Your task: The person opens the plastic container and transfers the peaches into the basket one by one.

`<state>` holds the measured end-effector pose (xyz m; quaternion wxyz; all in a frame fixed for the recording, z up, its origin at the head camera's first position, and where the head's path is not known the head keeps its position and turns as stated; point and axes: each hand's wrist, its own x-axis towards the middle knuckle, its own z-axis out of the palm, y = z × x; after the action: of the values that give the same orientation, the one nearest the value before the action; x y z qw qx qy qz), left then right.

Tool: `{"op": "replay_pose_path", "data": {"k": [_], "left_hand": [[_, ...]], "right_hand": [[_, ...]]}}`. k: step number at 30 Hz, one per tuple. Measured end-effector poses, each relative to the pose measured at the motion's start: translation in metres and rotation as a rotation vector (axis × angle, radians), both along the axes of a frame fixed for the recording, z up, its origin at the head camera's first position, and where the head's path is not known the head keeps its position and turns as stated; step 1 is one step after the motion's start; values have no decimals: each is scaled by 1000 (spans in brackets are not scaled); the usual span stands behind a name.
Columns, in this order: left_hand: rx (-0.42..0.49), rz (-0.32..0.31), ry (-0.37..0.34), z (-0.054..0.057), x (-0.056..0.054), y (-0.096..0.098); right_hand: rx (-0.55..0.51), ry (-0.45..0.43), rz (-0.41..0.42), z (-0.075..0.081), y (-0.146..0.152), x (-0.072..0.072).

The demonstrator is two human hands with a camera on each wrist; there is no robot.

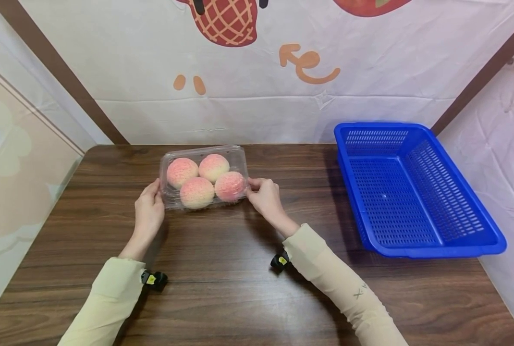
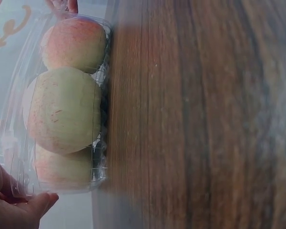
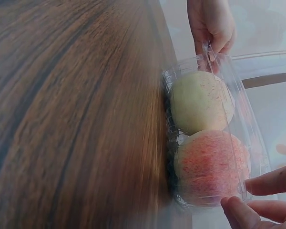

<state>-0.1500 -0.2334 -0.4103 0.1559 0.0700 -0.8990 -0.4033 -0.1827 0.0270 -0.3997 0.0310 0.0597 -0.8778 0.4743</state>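
A clear plastic clamshell box (image 1: 236, 157) lies near the table's back edge with its lid down over several pink-and-cream peaches (image 1: 197, 193). At the box's left end my left hand (image 1: 150, 211) pinches the rim between thumb and fingers. My right hand (image 1: 266, 199) holds the opposite end at its front corner, and the right wrist view shows the thumb and fingers (image 3: 236, 212) on either side of the lid's edge. Whether the lid is fully latched cannot be told. In the left wrist view one peach (image 2: 64, 109) shows through the clear side wall.
To the right stands a blue plastic basket (image 1: 361, 226) with slotted walls and nothing in it. The brown wooden table (image 1: 222, 278) runs back to a white printed cloth (image 1: 257, 115) that hangs behind it.
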Motion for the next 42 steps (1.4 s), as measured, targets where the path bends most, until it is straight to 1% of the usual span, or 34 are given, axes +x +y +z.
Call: {"op": "replay_pose_path", "data": {"k": [5, 13, 19, 28, 34, 42], "left_hand": [[-14, -6, 7, -2, -1, 4], [-4, -24, 3, -2, -3, 12], [-11, -40, 14, -2, -4, 17], [-29, -58, 20, -3, -6, 25], [-13, -82, 20, -2, -6, 30], [34, -108, -13, -2, -7, 36]], "right_hand": [[5, 4, -7, -1, 5, 2], [17, -19, -37, 1, 13, 7], [28, -28, -51, 3, 19, 10], [29, -30, -62, 2, 28, 11], [23, -39, -85, 3, 34, 13], [16, -52, -93, 3, 42, 15]]}}
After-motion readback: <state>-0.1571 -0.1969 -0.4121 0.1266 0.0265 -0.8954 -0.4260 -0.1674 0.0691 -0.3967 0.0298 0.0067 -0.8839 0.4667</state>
